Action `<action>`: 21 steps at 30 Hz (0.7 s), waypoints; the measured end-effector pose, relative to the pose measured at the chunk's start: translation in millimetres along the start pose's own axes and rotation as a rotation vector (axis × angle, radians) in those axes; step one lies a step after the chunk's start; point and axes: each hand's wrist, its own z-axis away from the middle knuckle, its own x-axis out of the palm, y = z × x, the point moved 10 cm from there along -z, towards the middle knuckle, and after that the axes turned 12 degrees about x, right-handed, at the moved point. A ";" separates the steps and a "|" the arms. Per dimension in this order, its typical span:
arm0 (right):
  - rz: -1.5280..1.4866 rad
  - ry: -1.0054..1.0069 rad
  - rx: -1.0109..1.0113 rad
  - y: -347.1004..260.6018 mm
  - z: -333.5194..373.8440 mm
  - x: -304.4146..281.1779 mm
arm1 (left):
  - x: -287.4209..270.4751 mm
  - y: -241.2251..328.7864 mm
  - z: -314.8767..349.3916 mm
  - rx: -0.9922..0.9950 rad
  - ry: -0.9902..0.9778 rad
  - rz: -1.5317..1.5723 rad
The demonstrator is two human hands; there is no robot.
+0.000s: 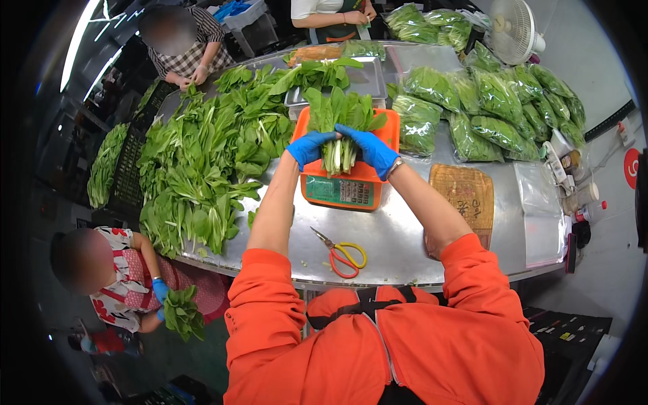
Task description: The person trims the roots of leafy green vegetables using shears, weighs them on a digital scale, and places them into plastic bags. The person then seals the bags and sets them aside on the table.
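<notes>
Both my hands wear blue gloves and meet around a bunch of leafy greens point(339, 111). My left hand point(308, 148) is closed on its left side, and my right hand point(374, 150) on its right, the thumbs close together across it. Leaves point away from me and the pale cut stems toward me. The bunch sits in or just above the orange tray point(393, 123) of a weighing scale point(339, 192); whether it rests there I cannot tell. Scissors point(345, 259) with red and yellow handles lie on the metal table point(398, 250), slightly open, nearer to me.
Loose greens point(202, 155) are heaped on the left. Bagged greens point(499, 101) pile up at the far right, by a fan point(513, 32). A brown board point(466, 199) and clear plastic bags point(542, 219) lie to the right. Several people work around the table; one holds greens point(182, 312).
</notes>
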 end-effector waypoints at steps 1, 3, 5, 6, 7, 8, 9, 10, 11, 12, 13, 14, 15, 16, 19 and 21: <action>0.014 -0.006 0.001 -0.3 0.8 2.5 | 1.1 2.5 2.4 0.009 -0.008 -0.011; -0.020 -0.024 -0.052 -0.7 -3.1 5.7 | 5.8 3.8 7.5 0.043 -0.035 -0.028; -0.047 -0.051 -0.103 -3.6 -4.5 7.3 | 6.4 3.2 5.5 0.056 -0.048 -0.053; -0.055 -0.073 -0.122 -7.1 0.4 11.4 | 8.5 6.2 4.2 0.080 -0.076 -0.072; -0.064 -0.094 -0.141 -10.7 5.3 15.6 | 9.2 12.5 2.8 0.141 -0.089 -0.123; 0.019 -0.072 -0.243 -20.8 11.3 17.6 | 10.3 18.3 1.8 0.203 -0.102 -0.174; 0.100 -0.050 -0.348 -32.1 17.8 19.6 | 15.2 27.4 1.6 0.264 -0.118 -0.228; 0.182 -0.028 -0.454 -42.3 25.5 21.9 | 19.0 43.1 9.1 0.366 -0.061 -0.279; 0.255 -0.031 -0.504 -47.0 30.7 24.3 | 16.2 47.2 10.8 0.432 -0.050 -0.399; 0.328 -0.028 -0.558 -52.0 39.3 24.0 | 14.8 50.5 10.6 0.500 -0.044 -0.519; 0.399 -0.021 -0.609 -57.7 52.3 25.9 | 20.9 57.7 13.7 0.563 -0.041 -0.636; 0.457 -0.028 -0.494 -52.4 59.1 22.9 | 32.4 47.7 13.9 0.472 -0.148 -0.762; 0.487 -0.012 -0.552 -50.2 65.8 12.7 | 47.5 53.5 18.2 0.635 -0.188 -0.915; 0.523 -0.010 -0.608 -42.8 61.7 1.7 | 58.5 51.9 23.9 0.805 -0.210 -1.070; 0.372 -0.109 -0.511 3.2 29.7 -32.0 | 38.6 1.2 17.3 0.764 -0.220 -0.462; 0.579 -0.063 -0.626 4.9 39.3 -32.1 | 28.3 -36.6 4.9 0.354 -0.085 0.355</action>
